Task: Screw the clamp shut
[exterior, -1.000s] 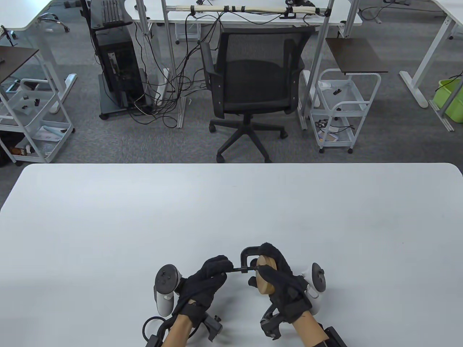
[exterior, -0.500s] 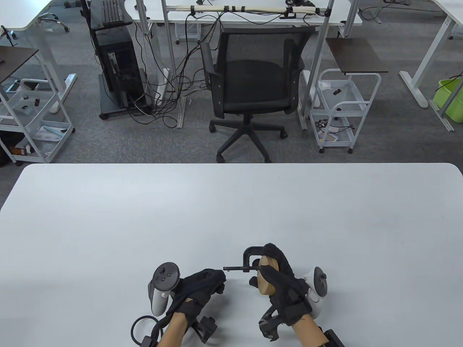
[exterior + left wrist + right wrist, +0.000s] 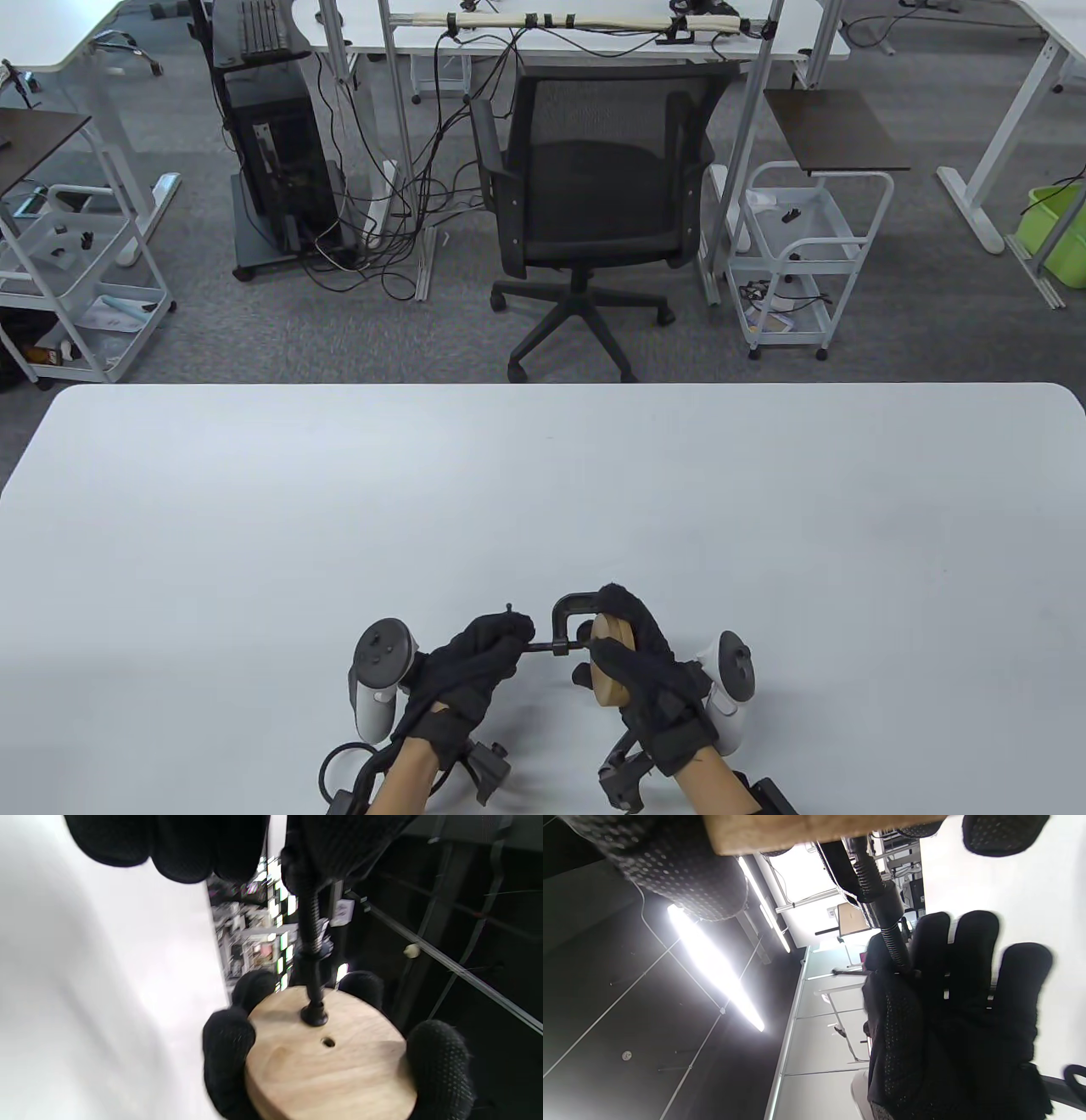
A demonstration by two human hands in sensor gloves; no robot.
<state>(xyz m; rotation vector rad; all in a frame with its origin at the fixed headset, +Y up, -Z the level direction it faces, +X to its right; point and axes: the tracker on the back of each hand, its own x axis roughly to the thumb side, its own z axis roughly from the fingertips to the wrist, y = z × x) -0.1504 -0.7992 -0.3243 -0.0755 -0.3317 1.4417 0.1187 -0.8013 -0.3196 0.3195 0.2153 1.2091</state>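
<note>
A black C-clamp sits around a round wooden disc near the table's front edge. My right hand grips the disc and the clamp frame and holds them above the table. My left hand pinches the handle end of the clamp's screw. In the left wrist view the screw runs down from my fingers and its pad touches the disc's flat face. In the right wrist view the threaded screw passes through the clamp's nut toward my left hand.
The white table stretches far and to both sides of my hands. A black office chair stands beyond its far edge. White carts and other desks stand farther back.
My left hand let go of the screw handle, dropped back, then returned and pinches it again. My right hand with clamp and disc shifted slightly left and toward me.
</note>
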